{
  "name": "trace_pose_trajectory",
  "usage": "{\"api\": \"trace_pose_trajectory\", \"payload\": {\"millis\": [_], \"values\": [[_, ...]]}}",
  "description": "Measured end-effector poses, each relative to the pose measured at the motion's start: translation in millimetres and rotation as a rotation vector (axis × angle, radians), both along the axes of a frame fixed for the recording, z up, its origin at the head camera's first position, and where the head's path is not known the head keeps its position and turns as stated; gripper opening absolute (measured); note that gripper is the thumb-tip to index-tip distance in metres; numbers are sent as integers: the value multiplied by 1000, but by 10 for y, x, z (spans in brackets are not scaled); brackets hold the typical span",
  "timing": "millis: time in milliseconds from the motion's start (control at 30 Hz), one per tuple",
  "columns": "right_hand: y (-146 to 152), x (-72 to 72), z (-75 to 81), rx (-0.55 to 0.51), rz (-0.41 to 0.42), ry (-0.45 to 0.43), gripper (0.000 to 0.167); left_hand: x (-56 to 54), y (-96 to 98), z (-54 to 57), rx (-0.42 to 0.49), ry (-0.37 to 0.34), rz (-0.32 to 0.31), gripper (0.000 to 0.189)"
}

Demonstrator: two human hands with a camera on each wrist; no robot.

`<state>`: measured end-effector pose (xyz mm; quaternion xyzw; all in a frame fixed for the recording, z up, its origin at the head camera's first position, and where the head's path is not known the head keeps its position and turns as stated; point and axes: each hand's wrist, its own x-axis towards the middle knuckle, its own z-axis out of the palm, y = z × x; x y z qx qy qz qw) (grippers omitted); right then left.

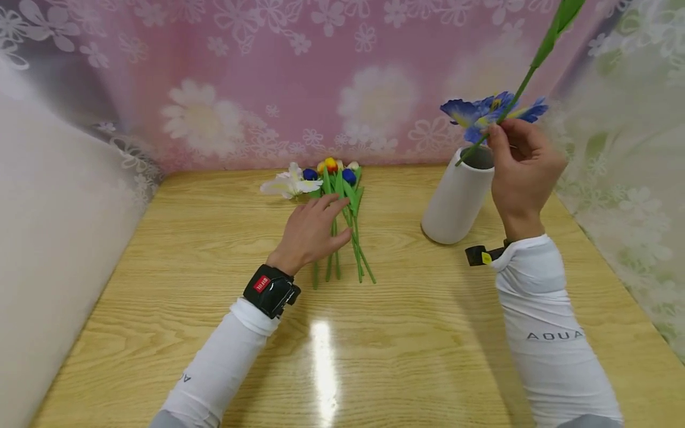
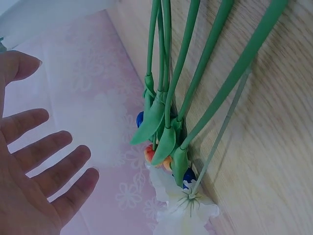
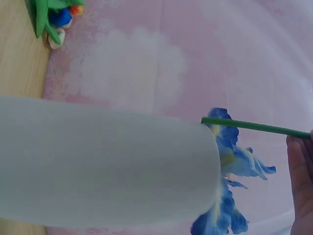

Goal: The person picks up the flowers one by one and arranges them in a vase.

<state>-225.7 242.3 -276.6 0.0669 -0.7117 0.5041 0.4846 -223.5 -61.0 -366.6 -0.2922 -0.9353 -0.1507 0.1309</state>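
Note:
My right hand (image 1: 527, 160) pinches the green stem (image 1: 517, 98) of an artificial flower between thumb and fingers. That flower's head is out of view above. The stem's lower end is close to the rim of a white vase (image 1: 455, 208); in the right wrist view the stem (image 3: 254, 126) ends beside the rim. A blue iris (image 1: 471, 113) with yellow markings spreads over the vase mouth. My left hand (image 1: 313, 232), fingers spread and holding nothing, is over several artificial tulips (image 1: 353, 199) lying on the table. A white flower (image 1: 291, 183) lies to their left.
The wood-grain table (image 1: 203, 249) reaches back to a pink floral curtain (image 1: 299, 119). A pale wall (image 1: 32, 196) stands at the left, and a green-and-white floral curtain (image 1: 631, 196) borders the right edge.

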Motion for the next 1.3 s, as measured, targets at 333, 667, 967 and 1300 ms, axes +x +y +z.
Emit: {"api": "trace_pose_trajectory", "payload": {"millis": [333, 667, 967, 1300], "values": [[125, 30, 42, -24, -94, -48, 20, 12, 42, -46, -11, -1, 4, 51], [202, 21, -194, 47, -134, -208, 24, 37, 30, -135, 12, 19, -3, 47], [232, 20, -324, 89, -156, -214, 23, 67, -1, -222, 18, 18, -2, 43], [214, 100, -359, 114, -116, -116, 23, 87, -35, -265, 18, 0, 17, 42]]}}
